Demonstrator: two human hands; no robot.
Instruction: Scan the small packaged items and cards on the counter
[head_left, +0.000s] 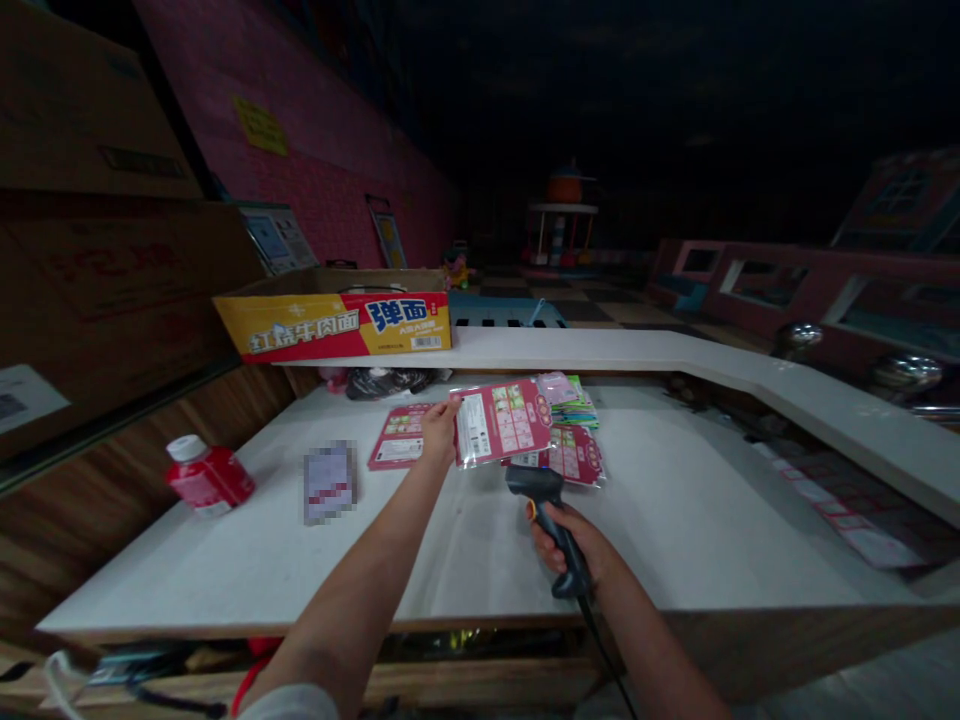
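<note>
On the white counter (pixel 675 500), between two piles of similar packs, the left hand (pixel 439 430) holds a flat, crimson card pack in clear, glossy plastic (pixel 506 422) by its left end, the thumb on top and the other fingers mostly hidden. The pack's face shows a white printed panel with a small barcode at the left, a grid of little pale, greenish and pinkish pictures in the middle, and rounded pale emblems toward the right end; the fine print is too small to read. The clear wrap catches light along the lower edge and reaches past the card. The right hand (pixel 574 540) has its fingers wrapped around the handle of a dark grey plastic handheld scanner with an orange trigger (pixel 547 490), whose head sits just below the pack's lower right part; whether they touch is unclear. A left-hand pile of crimson packs (pixel 394 440) lies beside the left hand, and a right-hand pile of crimson packs (pixel 577 455) partly under the held one, near green-edged packs (pixel 579 410).
</note>
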